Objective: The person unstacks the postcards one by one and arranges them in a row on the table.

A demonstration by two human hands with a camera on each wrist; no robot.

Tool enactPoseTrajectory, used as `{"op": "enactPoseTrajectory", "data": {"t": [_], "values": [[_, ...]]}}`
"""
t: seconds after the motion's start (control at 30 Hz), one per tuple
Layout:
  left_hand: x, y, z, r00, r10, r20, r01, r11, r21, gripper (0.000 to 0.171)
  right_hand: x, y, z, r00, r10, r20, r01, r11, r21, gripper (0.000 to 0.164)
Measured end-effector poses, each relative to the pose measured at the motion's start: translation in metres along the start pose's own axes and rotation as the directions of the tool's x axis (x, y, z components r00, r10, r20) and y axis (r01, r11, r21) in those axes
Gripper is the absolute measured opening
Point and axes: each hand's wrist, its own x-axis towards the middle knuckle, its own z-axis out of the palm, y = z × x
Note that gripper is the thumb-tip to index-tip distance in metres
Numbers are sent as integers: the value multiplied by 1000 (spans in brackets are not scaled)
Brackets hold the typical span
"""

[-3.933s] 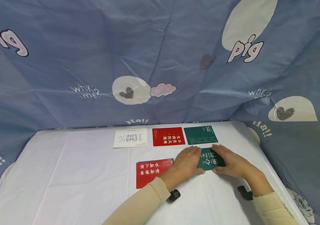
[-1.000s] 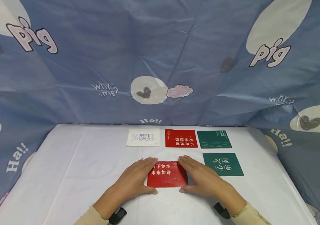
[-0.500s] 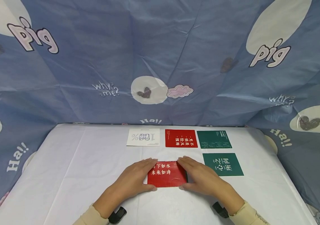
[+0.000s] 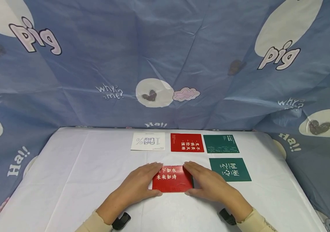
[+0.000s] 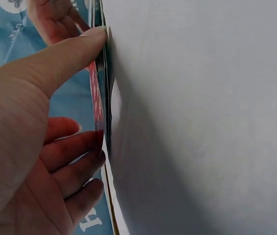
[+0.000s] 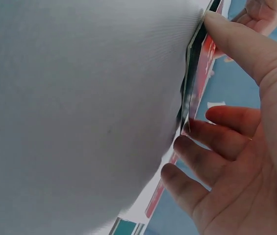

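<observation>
A red card with white Chinese characters (image 4: 172,184) lies in the front middle of the white table; a dark green edge shows under its right side. In the wrist views it tops a thin stack of cards. My left hand (image 4: 137,182) holds the stack's left end, thumb at the near edge and fingers at the far edge. My right hand (image 4: 209,182) holds the right end the same way. To the right of that hand lies a green card with white characters (image 4: 234,175), untouched.
Along the back of the table (image 4: 75,180) lie a white "Good Luck" card (image 4: 137,145), a second red card (image 4: 177,141) and a second green card (image 4: 214,141). A blue patterned cloth (image 4: 165,58) hangs behind the table and along its sides.
Nearly four seconds ago both hands were at the front green card; they have since moved left to the red card's stack. The head view has shifted. Over the last second the hands barely move.
</observation>
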Motion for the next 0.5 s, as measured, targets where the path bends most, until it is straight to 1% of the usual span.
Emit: {"op": "enactPoseTrajectory", "data": {"t": [0.2, 0.5], "values": [[-1, -1, -6, 1000, 6, -8, -6, 1000, 15, 89, 1, -4, -4, 1000, -6, -24, 5, 1000, -10, 90], [-3, -4, -12, 999, 16, -38, -15, 1000, 21, 90, 2, -10, -10, 999, -12, -31, 11, 1000, -4, 91]]}}
